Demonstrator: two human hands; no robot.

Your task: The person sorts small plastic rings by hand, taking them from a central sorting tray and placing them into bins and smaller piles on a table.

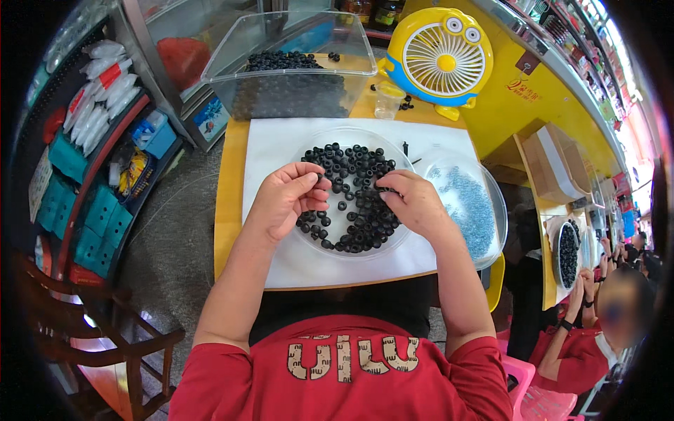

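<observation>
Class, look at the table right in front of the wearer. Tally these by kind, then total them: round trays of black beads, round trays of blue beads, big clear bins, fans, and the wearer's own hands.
Black-bead tray: 1
Blue-bead tray: 1
Big clear bin: 1
Fan: 1
Hands: 2
Total: 6

I looked into a shop workroom.
My feed showed packaged goods [91, 126] on shelving [86, 186] and beads [365, 221] on a desk [229, 214].

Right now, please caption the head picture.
Left hand and right hand over round black beads in a clear round dish.
</observation>
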